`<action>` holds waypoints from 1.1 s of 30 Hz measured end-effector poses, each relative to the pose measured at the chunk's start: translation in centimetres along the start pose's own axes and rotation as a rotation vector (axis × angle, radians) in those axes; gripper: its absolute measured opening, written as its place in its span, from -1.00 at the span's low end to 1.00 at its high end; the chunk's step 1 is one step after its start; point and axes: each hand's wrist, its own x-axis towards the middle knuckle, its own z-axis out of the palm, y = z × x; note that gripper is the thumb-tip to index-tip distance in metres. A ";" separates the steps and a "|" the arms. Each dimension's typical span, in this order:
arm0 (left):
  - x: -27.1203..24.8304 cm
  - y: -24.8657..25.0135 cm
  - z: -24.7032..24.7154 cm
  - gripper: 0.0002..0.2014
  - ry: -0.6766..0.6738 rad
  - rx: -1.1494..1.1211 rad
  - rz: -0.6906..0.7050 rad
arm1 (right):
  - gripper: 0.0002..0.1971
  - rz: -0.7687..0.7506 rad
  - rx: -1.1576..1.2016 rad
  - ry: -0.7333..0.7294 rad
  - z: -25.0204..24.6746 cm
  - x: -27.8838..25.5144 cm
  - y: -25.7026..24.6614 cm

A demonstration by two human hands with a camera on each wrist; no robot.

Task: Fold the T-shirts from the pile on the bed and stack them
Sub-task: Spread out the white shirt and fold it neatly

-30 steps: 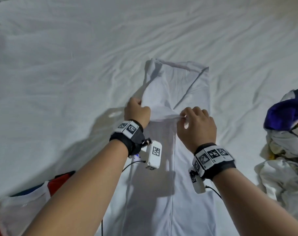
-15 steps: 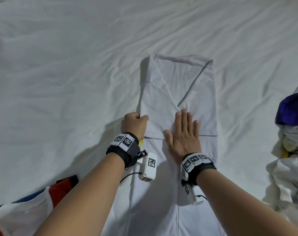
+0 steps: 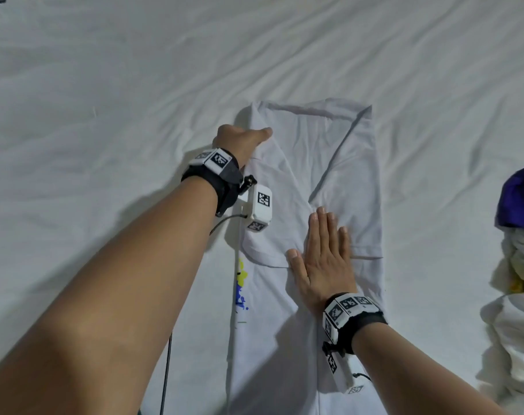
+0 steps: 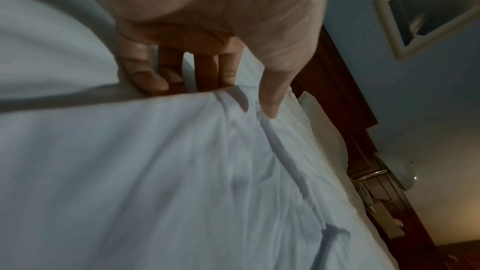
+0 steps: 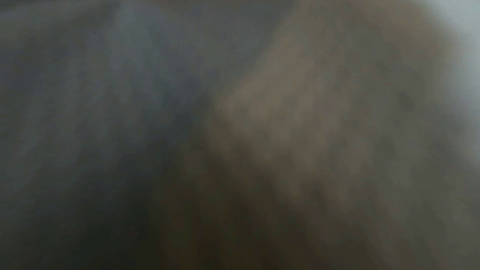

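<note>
Both hands on one white shirt (image 3: 323, 175), which lies long and narrow on the bed (image 3: 105, 85) straight ahead of me, its far part doubled back over the rest. My right hand (image 3: 323, 259) lies flat, palm down, four fingers straight and together, thumb out to the left, pressing across the near edge of the doubled part; it holds nothing. My left hand (image 3: 239, 142) is at the far left edge of the shirt. From the left wrist camera, my four fingers (image 4: 145, 73) run straight down past the cloth edge and the thumb (image 4: 272, 93) tips onto the top of the cloth; whether I am pinching the edge or only sliding along it I cannot tell. Right wrist camera is just dark blur, nothing readable. One patch of yellow and blue print (image 3: 241, 289) peeks out at the shirt's left edge, near my left forearm. One heap of unfolded clothes (image 3: 518, 265) sits well apart at the right edge of the bed, white pieces with one purple piece on top. Two wrist bands with markers, one per wrist.
</note>
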 end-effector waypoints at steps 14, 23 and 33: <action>-6.6 -5.9 -2.6 -0.46 0.016 0.198 0.087 | -0.25 0.003 -0.007 0.015 0.8 0.4 0.4; -15.7 -14.3 -1.4 -0.47 0.090 0.098 0.122 | -0.25 -0.002 -0.025 0.022 0.8 0.4 0.3; -14.6 -12.7 -2.0 -0.38 0.176 0.979 0.441 | -0.24 0.007 -0.020 0.033 1.0 0.5 0.4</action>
